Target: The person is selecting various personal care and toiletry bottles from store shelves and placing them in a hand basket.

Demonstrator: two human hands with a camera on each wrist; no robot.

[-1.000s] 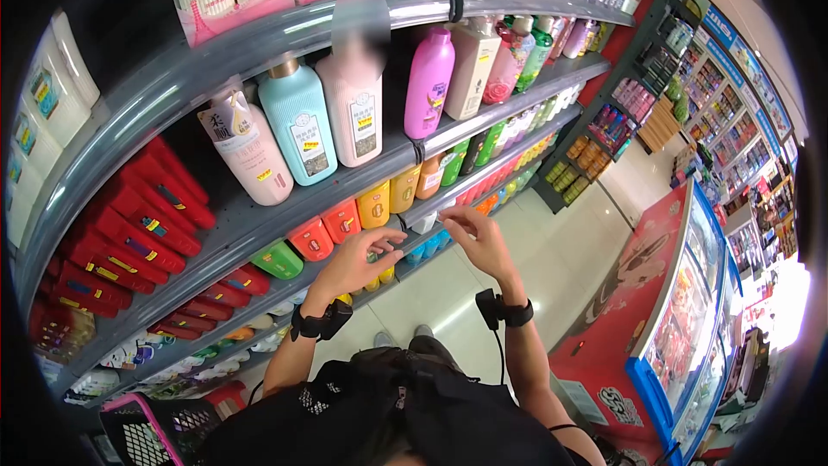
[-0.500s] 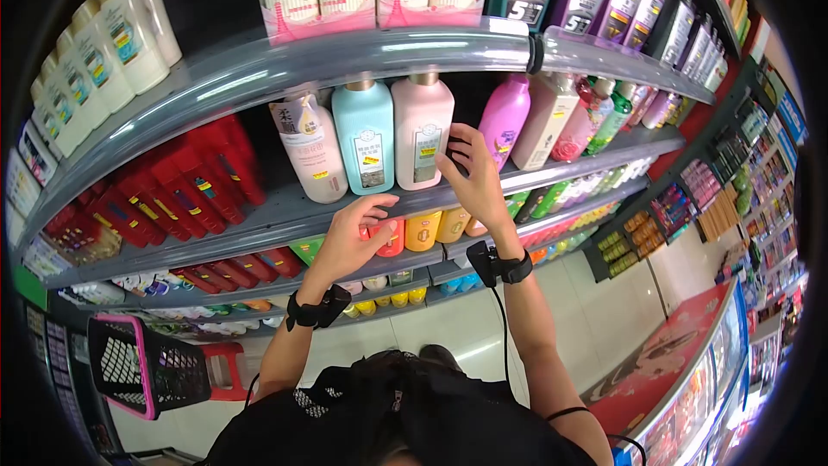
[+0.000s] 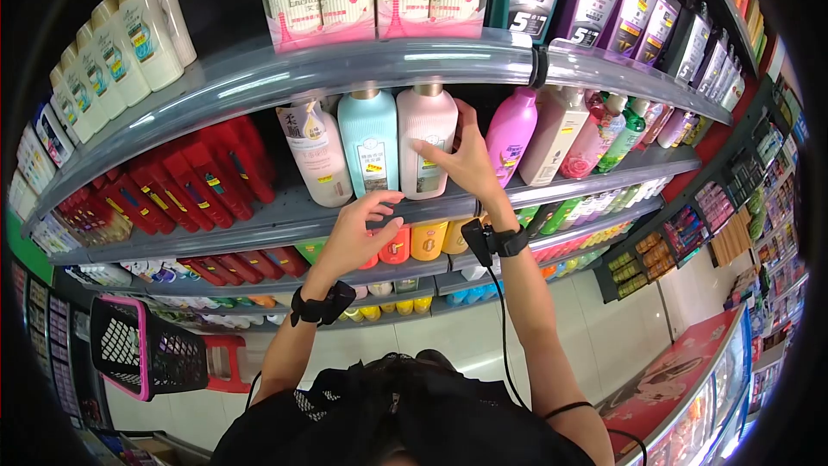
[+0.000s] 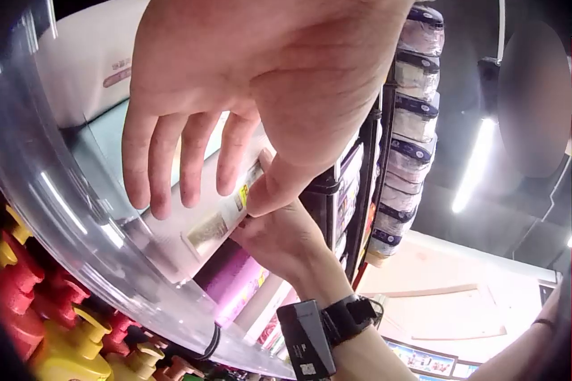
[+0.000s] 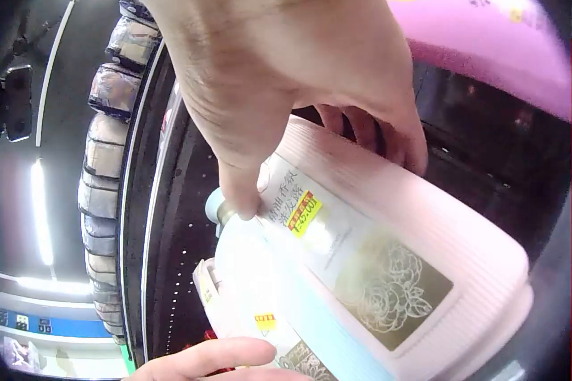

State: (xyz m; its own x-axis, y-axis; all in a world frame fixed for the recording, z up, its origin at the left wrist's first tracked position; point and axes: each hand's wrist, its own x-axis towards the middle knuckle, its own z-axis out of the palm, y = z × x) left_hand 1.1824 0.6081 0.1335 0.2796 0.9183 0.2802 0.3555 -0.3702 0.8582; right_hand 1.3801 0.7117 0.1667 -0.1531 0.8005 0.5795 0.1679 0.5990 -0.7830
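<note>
A pink bottle stands upright on the middle shelf, touching or nearly touching a light blue bottle on its left. My right hand grips the pink bottle, thumb across its front label and fingers around its right side. In the right wrist view the thumb lies near the yellow price sticker of the pink bottle, and the fingers reach behind its edge. My left hand hovers below the light blue bottle at the shelf edge, fingers loosely extended, holding nothing; in the left wrist view the left hand shows its spread fingers.
A white-pink bottle stands left of the blue one, a purple bottle to the right. Red boxes fill the shelf's left part. The upper shelf's rail runs just above the bottles. A black basket sits at lower left.
The right hand has risen from below the shelf to the pink bottle and closed around its right side. The left hand has stayed low near the shelf edge. The head view has shifted.
</note>
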